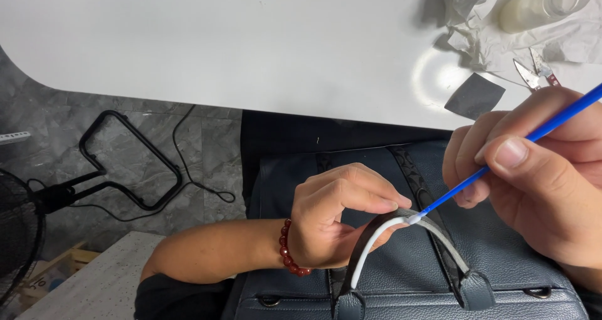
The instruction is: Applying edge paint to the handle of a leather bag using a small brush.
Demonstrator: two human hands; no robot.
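A dark blue leather bag [407, 263] lies on my lap below the white table. My left hand [335, 213], with a red bead bracelet [290, 248] on the wrist, pinches the bag's arched handle [433, 235] near its top. The handle's edge is coated white on the left part and grey on the right. My right hand [539, 176] holds a thin blue swab stick [501, 160] like a pen. Its white tip [414, 219] touches the top of the handle edge, just right of my left fingers.
On the white table [219, 38] at the upper right sit crumpled paper [476, 19], a clear jar [545, 3], small snips [533, 74] and a grey leather scrap [475, 96]. On the grey tiled floor to the left stand a black metal frame [125, 163] with a cable and a fan [15, 232].
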